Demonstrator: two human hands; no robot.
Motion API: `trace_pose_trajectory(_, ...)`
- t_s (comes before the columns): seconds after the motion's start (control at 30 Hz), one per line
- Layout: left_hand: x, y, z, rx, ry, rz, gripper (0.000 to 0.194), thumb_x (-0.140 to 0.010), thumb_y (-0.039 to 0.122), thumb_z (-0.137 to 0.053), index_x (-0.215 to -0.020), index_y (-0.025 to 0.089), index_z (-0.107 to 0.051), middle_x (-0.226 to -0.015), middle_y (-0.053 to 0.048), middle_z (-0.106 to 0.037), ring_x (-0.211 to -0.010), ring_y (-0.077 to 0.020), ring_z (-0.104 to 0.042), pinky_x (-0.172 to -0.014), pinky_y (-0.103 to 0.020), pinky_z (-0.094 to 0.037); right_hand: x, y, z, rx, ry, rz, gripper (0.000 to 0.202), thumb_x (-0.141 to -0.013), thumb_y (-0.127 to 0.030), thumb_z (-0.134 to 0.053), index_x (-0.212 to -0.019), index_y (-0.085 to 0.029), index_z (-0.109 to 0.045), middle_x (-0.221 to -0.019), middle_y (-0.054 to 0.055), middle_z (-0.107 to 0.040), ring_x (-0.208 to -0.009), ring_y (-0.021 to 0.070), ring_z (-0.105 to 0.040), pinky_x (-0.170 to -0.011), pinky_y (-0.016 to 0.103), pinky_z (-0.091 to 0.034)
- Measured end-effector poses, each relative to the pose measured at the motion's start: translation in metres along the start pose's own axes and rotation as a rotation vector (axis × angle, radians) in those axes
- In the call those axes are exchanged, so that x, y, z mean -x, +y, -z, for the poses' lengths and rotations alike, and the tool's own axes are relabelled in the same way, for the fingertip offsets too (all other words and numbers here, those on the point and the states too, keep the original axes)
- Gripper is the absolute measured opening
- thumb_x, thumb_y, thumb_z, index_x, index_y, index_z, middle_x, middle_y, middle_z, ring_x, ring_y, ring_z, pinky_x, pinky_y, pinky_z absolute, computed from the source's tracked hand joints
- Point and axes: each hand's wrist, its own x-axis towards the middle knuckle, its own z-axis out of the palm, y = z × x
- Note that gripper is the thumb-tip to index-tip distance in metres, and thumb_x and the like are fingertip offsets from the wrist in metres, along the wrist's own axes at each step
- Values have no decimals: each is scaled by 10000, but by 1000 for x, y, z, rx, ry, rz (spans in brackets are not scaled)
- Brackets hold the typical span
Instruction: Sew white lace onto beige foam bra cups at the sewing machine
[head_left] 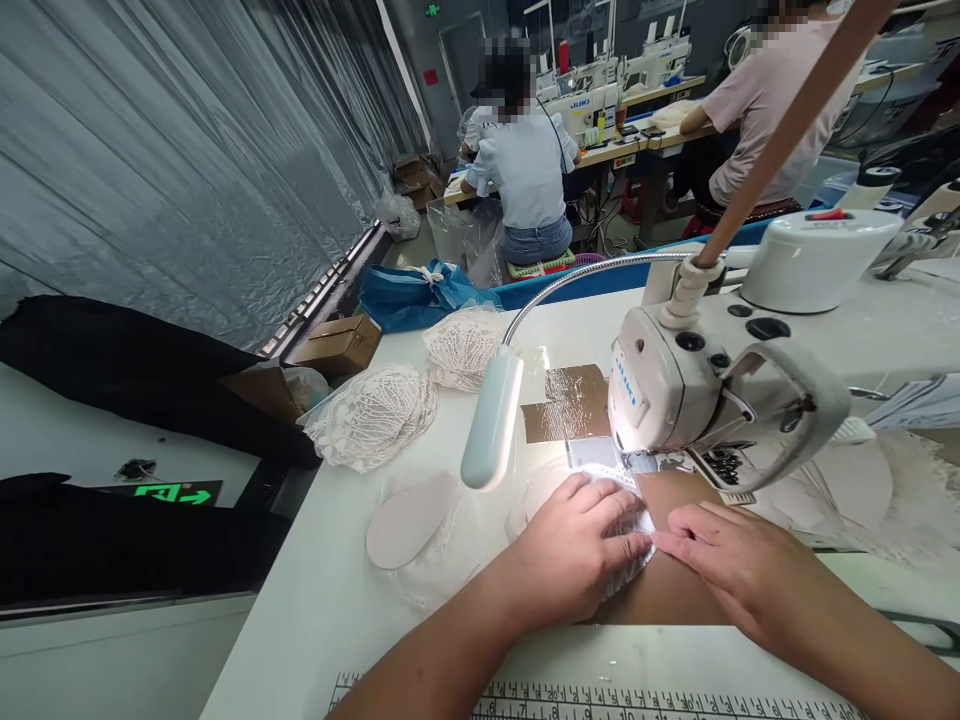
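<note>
A white lace cup piece (634,575) lies at the needle area of the JUKI sewing machine (656,385), lit by the lamp. Over its top curves my left hand (574,545), the fingers close together and pressing it down, thumb toward its right edge. My right hand (724,555) pinches that edge, thumb and index finger together, close to my left thumb. The underside of the piece is hidden, and my hands cover much of it. Left of my hands, a beige oval pad (409,525) rests on sheer fabric.
Stacked lace cups (375,415) and another lace stack (465,345) sit at the table's far left. A lamp (491,420) hangs close above my left hand. A ruler strip (600,700) runs along the front. More pieces (855,485) lie right. Two people sit at machines beyond.
</note>
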Motion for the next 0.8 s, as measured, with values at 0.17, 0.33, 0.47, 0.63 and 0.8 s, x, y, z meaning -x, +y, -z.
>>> trace_pose_trajectory(0.17, -1, 1, 2, 11, -76, 16, 334, -919, 229, -482, -1240, 167, -553, -1309, -89, -560, -952, -214, -530, -840, -350, -435, -1, 1, -6, 22, 48, -8, 405, -763, -1, -411, -1031, -227, -614, -839, 46, -567, -735, 204, -477, -634, 321, -342)
trace_pose_trajectory(0.33, 0, 2, 0, -52, -86, 55, 409, -905, 255, -442, -1294, 149, -512, -1341, -100, -541, -844, -218, -522, -724, -353, -438, -3, -1, -2, 29, 13, -21, 349, -775, -3, -419, -941, -228, -628, -776, 26, -550, -696, 187, -476, -623, 311, -332)
trace_pose_trajectory(0.47, -1, 4, -3, -104, -87, 91, 489, -883, 267, -453, -1348, 115, -468, -1379, -136, -507, -852, -231, -534, -705, -352, -443, -5, -2, 0, 28, 41, -19, 363, -771, -8, -418, -957, -220, -646, -769, 33, -568, -694, 189, -499, -611, 303, -352)
trace_pose_trajectory(0.63, -6, 7, -3, -147, -130, 87, 516, -885, 276, -449, -1374, 111, -440, -1437, -132, -452, -871, -226, -553, -700, -340, -453, -7, -2, 1, 4, 66, -10, 328, -768, -22, -422, -905, -218, -646, -768, 41, -585, -692, 199, -509, -607, 308, -363)
trace_pose_trajectory(0.8, -8, 11, -2, -185, -147, 117, 436, -827, 201, -494, -1244, 81, -535, -1324, -145, -545, -838, -229, -552, -689, -344, -458, -4, -3, -3, 10, 36, -46, 334, -755, -10, -412, -882, -217, -642, -765, 43, -566, -689, 205, -487, -605, 318, -339)
